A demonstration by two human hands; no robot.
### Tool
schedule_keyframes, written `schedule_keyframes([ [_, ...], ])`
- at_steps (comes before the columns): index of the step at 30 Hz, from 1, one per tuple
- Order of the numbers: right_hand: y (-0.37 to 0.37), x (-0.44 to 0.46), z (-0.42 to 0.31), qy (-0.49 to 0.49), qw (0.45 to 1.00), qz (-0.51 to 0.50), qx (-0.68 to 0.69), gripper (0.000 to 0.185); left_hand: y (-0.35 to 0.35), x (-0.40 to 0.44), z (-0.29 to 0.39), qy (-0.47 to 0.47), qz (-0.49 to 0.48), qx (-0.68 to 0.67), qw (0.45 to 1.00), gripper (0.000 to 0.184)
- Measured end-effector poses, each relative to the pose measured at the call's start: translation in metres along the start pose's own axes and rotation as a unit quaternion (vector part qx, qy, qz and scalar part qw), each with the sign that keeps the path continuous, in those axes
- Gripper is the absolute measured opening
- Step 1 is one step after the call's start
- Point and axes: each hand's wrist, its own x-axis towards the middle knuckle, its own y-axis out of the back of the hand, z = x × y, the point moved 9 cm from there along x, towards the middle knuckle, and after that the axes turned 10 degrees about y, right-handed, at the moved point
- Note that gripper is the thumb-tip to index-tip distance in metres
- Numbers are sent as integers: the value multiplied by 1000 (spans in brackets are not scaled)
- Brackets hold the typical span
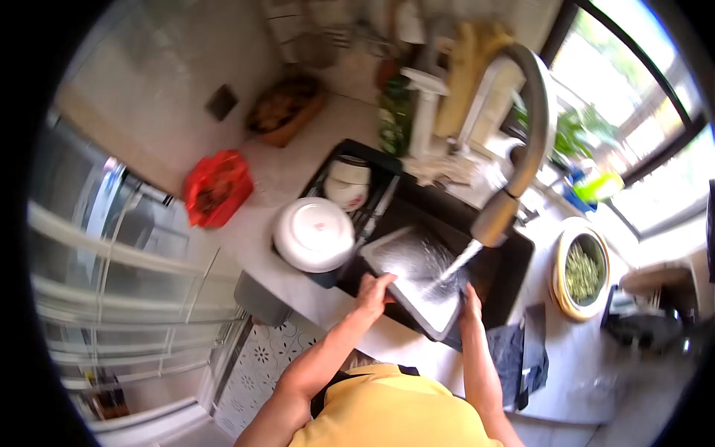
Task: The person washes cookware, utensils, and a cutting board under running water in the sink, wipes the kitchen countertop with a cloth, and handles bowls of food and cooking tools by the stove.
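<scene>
Both my hands hold a dark rectangular tray (406, 258) tilted over the black sink (497, 279). My left hand (374, 292) grips its near left edge, fingers partly hidden beneath. On the right edge, my right hand (471, 304) is closed, with its fingertips mostly out of sight. Water runs from the tall curved faucet (497, 216) onto the tray's wet, shiny surface.
Left of the sink, a black dish rack (387, 164) holds a white bowl (314, 233) upside down and cups (348, 182). A red plastic bag (217, 188) lies further left. At right are a pot of green pieces (582, 274) and a dark cloth (506, 357) over the sink's edge.
</scene>
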Motion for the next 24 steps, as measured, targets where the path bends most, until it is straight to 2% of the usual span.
schedule_keyframes([
  [1, 7, -9, -24, 29, 985, 101, -140, 38, -13, -21, 14, -13, 4, 15, 1000, 37],
  [2, 15, 19, -42, 166, 938, 100, -288, 40, -19, -20, 16, -18, -19, 14, 1000, 34],
  [3, 8, 37, -52, 296, 849, 87, -429, 42, -18, -22, 20, -29, -38, 6, 999, 30],
  [4, 11, 40, -61, 291, 852, 94, -425, 42, -20, -18, 20, -33, -43, -2, 999, 26],
  [5, -11, 32, -80, 335, 738, 84, -579, 44, -21, -15, 22, -40, -48, -11, 998, 22],
  [6, -33, 27, -89, 367, 597, 69, -710, 46, -22, -14, 24, -46, -30, -21, 998, 21],
  [7, -27, 41, -86, 363, 603, 70, -707, 46, -23, -9, 24, -46, -29, -14, 998, 21],
  [9, 10, 100, -41, 170, 639, -13, -750, 48, -18, 3, 17, -30, -31, -14, 999, 24],
  [11, 16, 105, -34, 189, 638, -11, -746, 53, -14, 11, 16, -4, -14, -18, 1000, 26],
  [13, 6, 99, -38, 236, 474, -68, -845, 51, -20, 12, 14, 1, -34, -36, 999, 25],
  [14, 10, 100, -42, 228, 476, -68, -847, 51, -17, 20, 10, -1, -45, -17, 999, 32],
  [15, 16, 103, -65, 242, 645, 2, -724, 47, -19, 18, 12, 4, -51, -12, 999, 28],
  [16, 24, 106, -83, 248, 783, 74, -565, 44, -22, 16, 12, 24, -58, -7, 998, 24],
  [18, -28, 59, -125, 442, 782, 15, -440, 38, -20, 15, 10, 49, -65, 0, 997, 21],
  [19, -55, 41, -121, 399, 831, -111, -372, 41, -23, 16, 3, 90, -89, -10, 992, 18],
  [20, -75, 32, -103, 372, 816, -217, -385, 45, -26, 17, -5, 130, -113, -21, 985, 15],
  [21, -104, -6, -107, 342, 719, -294, -529, 46, -26, 18, -7, 133, -117, -20, 984, 15],
  [23, -118, -29, -80, 349, 707, -380, -484, 38, -29, 19, -13, 153, -150, -32, 976, 12],
  [24, -126, -54, -84, 325, 756, -413, -390, 36, -28, 21, -14, 150, -153, -32, 976, 12],
])
